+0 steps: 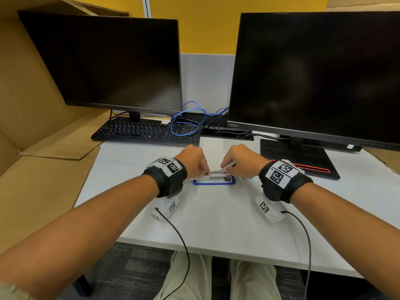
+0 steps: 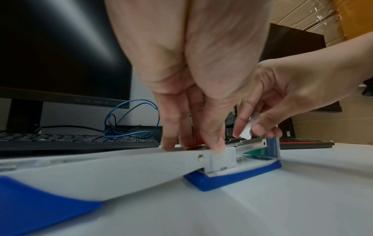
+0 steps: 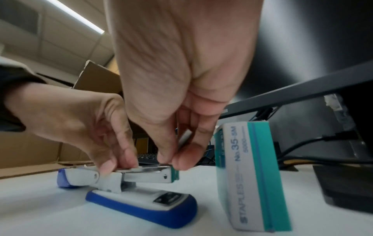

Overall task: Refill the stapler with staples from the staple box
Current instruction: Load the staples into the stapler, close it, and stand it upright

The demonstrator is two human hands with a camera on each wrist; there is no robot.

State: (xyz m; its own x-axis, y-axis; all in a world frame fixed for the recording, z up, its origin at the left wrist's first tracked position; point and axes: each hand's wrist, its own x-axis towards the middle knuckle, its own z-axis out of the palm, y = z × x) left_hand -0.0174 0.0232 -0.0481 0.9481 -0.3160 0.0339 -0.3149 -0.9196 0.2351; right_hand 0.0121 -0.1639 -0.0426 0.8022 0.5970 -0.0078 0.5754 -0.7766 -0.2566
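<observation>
1. Stapler (image 3: 141, 198): white/grey body w/ blue base, sits on white desk (image 1: 216, 213) at centre, between both hands, in front of keyboard (image 1: 145, 131). Lid swung fully back to the left, blue-tipped end lying on desk; metal magazine exposed, approx. level above base. Metal anvil plate visible at front of base.
2. Left hand (image 1: 192, 161): fingers curled down onto rear of magazine near hinge, pinching/steadying stapler there.
3. Right hand (image 1: 238, 161): thumb and fingers pinch a short pale strip (image 2: 247, 129), tilted, lower end at front end of magazine. Prob. staples; too blurred to confirm.
4. Staple box (image 3: 252, 174): white and teal, printed "No.35-5M" and "STAPLES", stands upright on desk just right of stapler's front end, under right hand. Touching stapler or not: cannot tell.
5. Surroundings: two dark monitors (image 1: 112, 61) behind, blue cable (image 1: 186, 120) loops between them, cardboard (image 1: 43, 148) at left. Marker bands on both wrists, leads trailing off desk edge.
</observation>
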